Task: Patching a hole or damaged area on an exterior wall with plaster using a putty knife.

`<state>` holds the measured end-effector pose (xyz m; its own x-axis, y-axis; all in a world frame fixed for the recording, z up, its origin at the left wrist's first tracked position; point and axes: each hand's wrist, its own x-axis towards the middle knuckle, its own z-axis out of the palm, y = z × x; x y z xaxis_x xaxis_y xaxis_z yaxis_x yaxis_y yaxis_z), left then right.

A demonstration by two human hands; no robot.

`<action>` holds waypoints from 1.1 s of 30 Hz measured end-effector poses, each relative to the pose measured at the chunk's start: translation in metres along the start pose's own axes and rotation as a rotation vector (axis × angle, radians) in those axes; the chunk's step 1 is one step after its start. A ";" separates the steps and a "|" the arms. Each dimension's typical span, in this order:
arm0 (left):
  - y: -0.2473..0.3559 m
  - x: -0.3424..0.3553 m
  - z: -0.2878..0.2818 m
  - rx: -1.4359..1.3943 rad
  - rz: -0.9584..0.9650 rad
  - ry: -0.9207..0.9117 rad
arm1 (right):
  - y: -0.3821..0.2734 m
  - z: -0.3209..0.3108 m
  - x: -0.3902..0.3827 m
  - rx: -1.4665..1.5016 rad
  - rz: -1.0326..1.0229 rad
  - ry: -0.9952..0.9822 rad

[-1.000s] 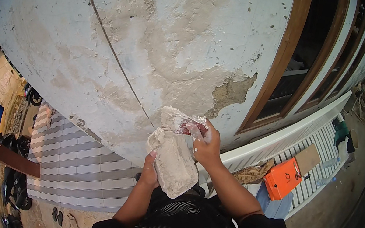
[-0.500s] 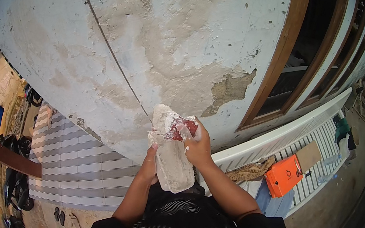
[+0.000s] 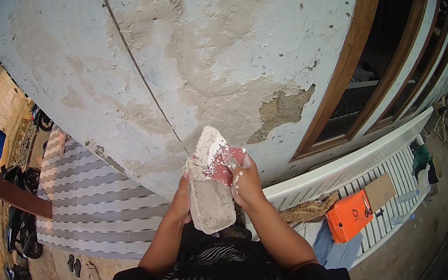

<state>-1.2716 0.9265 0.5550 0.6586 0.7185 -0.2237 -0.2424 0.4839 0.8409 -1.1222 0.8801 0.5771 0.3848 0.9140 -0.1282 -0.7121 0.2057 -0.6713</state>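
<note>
Near the middle, before the wall, my left hand (image 3: pixel 182 198) is wrapped round the side of a long pale rectangular container (image 3: pixel 212 208) smeared with putty. From the other side my right hand (image 3: pixel 246 184) grips a flat red putty scraper (image 3: pixel 224 172) at the container's far end. White putty (image 3: pixel 210 144) is heaped over the scraper's left part and that far end. Flecks of putty stick to my right thumb and fingers. Beyond is the light blue wall (image 3: pixel 145 87), with beige patched areas and a rough bare spot (image 3: pixel 284 113) where the paint is gone.
A white slatted bench (image 3: pixel 342 163) runs along the wall at right, holding an orange box (image 3: pixel 349 215), a cardboard piece (image 3: pixel 378 192) and cloths. Wooden window frames (image 3: pixel 334 81) stand above it. A cable (image 3: pixel 128 47) crosses the wall. Tiled floor (image 3: pixel 99 197) and sandals (image 3: pixel 74 264) lie at left.
The red scraper has tilted and shows more of its face, with the putty drawn into a peak at the far end. The container has shifted slightly; both hands keep their grip.
</note>
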 end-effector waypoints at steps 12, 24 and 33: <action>-0.003 -0.004 0.000 -0.131 -0.071 0.040 | -0.017 -0.025 -0.001 0.216 0.071 0.096; -0.001 -0.005 -0.024 -0.262 0.061 0.158 | 0.003 -0.154 0.002 0.436 0.009 0.306; -0.007 -0.007 -0.038 -0.255 0.051 0.202 | 0.020 -0.192 0.060 0.265 -0.236 0.467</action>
<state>-1.3015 0.9374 0.5318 0.4925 0.8173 -0.2991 -0.4591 0.5359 0.7085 -1.0010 0.8717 0.4162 0.7258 0.5942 -0.3465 -0.6753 0.5199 -0.5231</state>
